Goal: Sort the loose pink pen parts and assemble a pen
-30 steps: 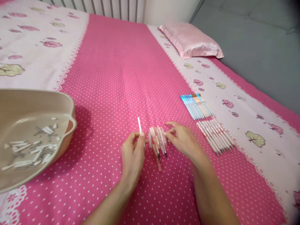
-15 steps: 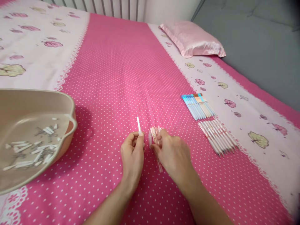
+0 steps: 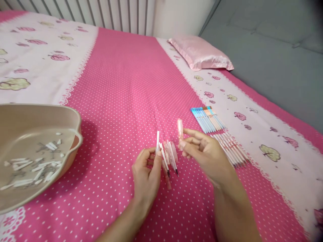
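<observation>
Head view: left hand (image 3: 147,173) pinches a white stick (image 3: 157,138), right hand (image 3: 207,155) a pink tube (image 3: 180,127), both grips closed, over the near bed (image 3: 113,134); likely light, stiff, best held mid-length.

We are seeing bright, soft light washing over the bed (image 3: 121,84), seemingly from above left, since the basin (image 3: 37,116) is casting a blurry shadow to its right. Pale glare is streaking the basin's floor, and the pillow (image 3: 200,53) is giving off a satin sheen. The grey panel (image 3: 264,50) is looking dimmer, and blackness is darkening the top right corner. We are noticing shapes stretching toward the edges, while the white bits (image 3: 51,146) are losing fine detail.
</observation>
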`<state>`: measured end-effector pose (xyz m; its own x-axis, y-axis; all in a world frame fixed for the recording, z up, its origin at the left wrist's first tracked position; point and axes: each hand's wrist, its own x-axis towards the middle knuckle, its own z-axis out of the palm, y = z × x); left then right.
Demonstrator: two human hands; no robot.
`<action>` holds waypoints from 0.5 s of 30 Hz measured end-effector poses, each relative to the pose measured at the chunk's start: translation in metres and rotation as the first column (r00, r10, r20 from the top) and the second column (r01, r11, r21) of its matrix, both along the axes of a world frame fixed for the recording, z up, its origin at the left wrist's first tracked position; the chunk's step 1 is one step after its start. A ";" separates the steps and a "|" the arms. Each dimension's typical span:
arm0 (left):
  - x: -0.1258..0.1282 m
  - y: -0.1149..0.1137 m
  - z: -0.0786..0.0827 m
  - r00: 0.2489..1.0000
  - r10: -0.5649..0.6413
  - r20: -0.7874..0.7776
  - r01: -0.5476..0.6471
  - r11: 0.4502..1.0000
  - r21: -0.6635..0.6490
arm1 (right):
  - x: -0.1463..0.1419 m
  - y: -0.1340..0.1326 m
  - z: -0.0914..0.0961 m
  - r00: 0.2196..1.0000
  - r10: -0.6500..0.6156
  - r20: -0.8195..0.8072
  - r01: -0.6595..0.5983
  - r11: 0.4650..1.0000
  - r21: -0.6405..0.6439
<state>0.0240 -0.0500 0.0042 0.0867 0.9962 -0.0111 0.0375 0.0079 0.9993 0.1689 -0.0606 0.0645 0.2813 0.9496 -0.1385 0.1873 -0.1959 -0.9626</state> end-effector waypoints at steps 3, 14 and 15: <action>0.004 -0.007 0.000 0.994 -0.080 -0.077 0.087 0.993 0.083 | 0.006 0.002 -0.001 0.977 -0.105 -0.187 0.128 0.985 0.114; 0.009 -0.013 -0.002 0.968 -0.186 -0.171 0.212 0.965 0.153 | 0.001 0.003 -0.002 0.979 -0.145 -0.144 0.176 0.958 0.226; 0.009 -0.013 -0.003 0.967 -0.187 -0.171 0.214 0.965 0.152 | 0.001 0.003 -0.002 0.980 -0.146 -0.134 0.173 0.960 0.220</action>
